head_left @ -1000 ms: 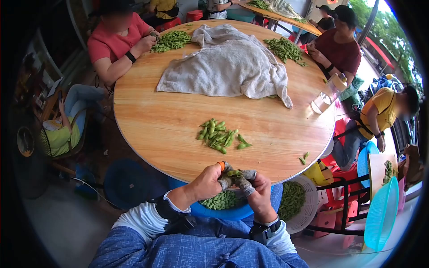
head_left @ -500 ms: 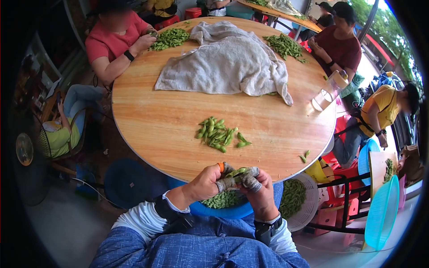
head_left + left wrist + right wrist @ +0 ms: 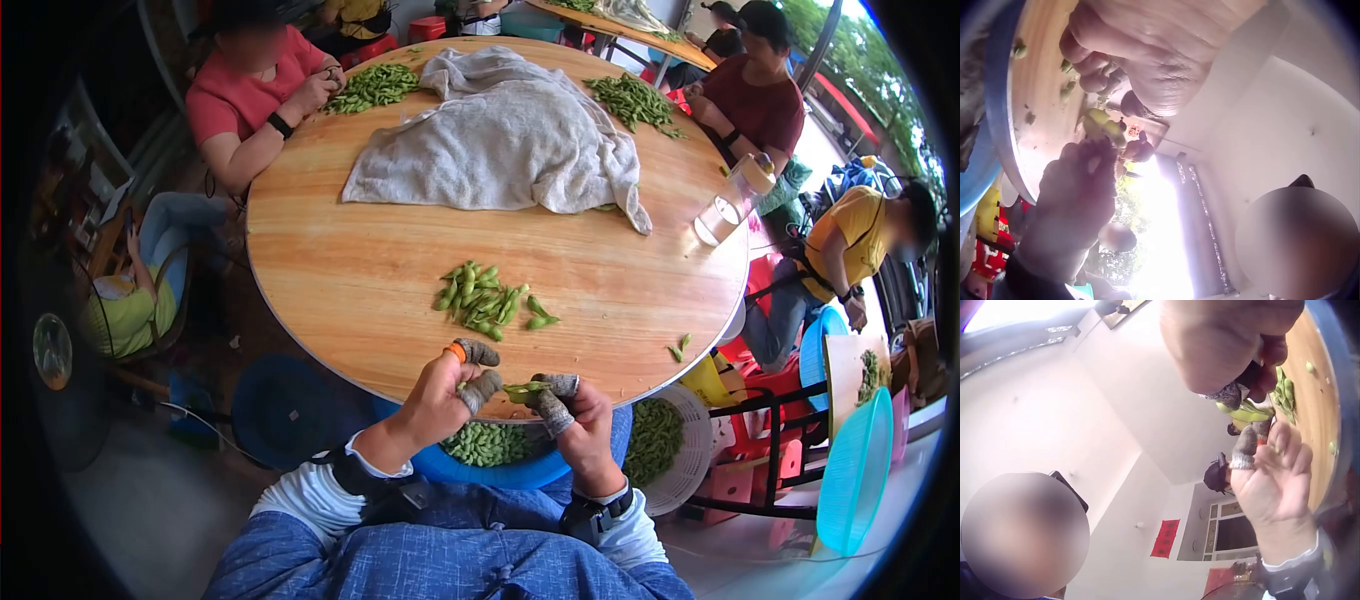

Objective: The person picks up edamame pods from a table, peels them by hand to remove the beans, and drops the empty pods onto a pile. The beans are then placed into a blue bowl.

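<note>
Grey knitted covers sit on the thumb and forefinger of both hands, with an orange band on the left forefinger. My right hand [image 3: 590,435] pinches a green soybean pod [image 3: 522,391] between thumb and forefinger, just off the table's near edge. The left hand [image 3: 437,395] is to its left, thumb and forefinger spread apart, the thumb tip near the pod's end. In the right wrist view the pod [image 3: 1250,414] lies close to the left hand's thumb cover [image 3: 1245,444]. A small heap of pods [image 3: 475,298] lies ahead of both hands on the round wooden table [image 3: 360,300].
Below the hands, a blue basin [image 3: 530,474] holds shelled beans. On its right stands a white basket [image 3: 697,475] of pods. A grey towel [image 3: 500,150] covers the table's middle, and a bottle [image 3: 733,200] stands at the right. Other people sit around the table.
Half a second ago both hands met at the pod. The left hand has since moved left and away, its thumb and finger parting, while the right hand keeps hold of the pod.
</note>
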### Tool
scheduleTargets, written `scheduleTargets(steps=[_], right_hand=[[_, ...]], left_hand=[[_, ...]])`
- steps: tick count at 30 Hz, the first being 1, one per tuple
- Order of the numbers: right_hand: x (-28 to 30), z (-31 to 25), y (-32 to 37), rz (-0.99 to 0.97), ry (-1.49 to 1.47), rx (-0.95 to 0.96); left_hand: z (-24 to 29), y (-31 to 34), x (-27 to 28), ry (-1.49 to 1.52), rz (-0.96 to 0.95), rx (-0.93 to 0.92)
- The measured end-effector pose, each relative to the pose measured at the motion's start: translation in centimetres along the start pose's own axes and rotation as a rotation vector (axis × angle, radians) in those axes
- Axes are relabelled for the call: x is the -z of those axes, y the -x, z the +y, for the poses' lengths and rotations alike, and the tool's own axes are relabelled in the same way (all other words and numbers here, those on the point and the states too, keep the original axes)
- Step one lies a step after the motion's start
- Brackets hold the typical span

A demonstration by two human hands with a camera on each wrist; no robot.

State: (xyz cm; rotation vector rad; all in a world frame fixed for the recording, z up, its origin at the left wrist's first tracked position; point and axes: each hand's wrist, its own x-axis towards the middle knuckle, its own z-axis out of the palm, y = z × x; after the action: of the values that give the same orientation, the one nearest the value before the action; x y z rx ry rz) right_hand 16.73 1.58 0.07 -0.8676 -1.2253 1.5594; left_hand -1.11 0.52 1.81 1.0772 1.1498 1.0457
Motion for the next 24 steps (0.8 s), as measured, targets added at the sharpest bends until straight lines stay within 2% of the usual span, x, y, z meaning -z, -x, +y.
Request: scheduleTargets(steps=[3, 4, 7, 13, 16, 24], right_hand=[[-0.3, -0.1, -0.1, -0.022, 0.088, 0.017], [-0.4, -0.1, -0.1, -0.040, 0.115, 0.025], [-0.2, 0.0, 0.0, -0.088, 0.212, 0.068], [-0.5, -1.0, 0.2, -0.129, 0.432, 0.161], [-0.8, -0.9, 0.1, -0.109, 0.537, 0.215], [-0.6, -0.7, 0.3, -0.073, 0.649, 0.278]], left_hand=[[0.5, 0.5, -0.6, -0.195, -0.137, -0.259], [1.8, 0.8, -0.9, -0.184, -0.166, -0.124], [0.4, 0.0, -1.4, 0.033, -0.141, -0.126], [-0.8, -0.5, -1.3, -0.011, -0.141, -0.112], [-0.8, -0.7, -1.4, 0.141, -0.138, 0.005], [-1.2, -1.2, -2.2, 0.208, -0.119, 0.022]])
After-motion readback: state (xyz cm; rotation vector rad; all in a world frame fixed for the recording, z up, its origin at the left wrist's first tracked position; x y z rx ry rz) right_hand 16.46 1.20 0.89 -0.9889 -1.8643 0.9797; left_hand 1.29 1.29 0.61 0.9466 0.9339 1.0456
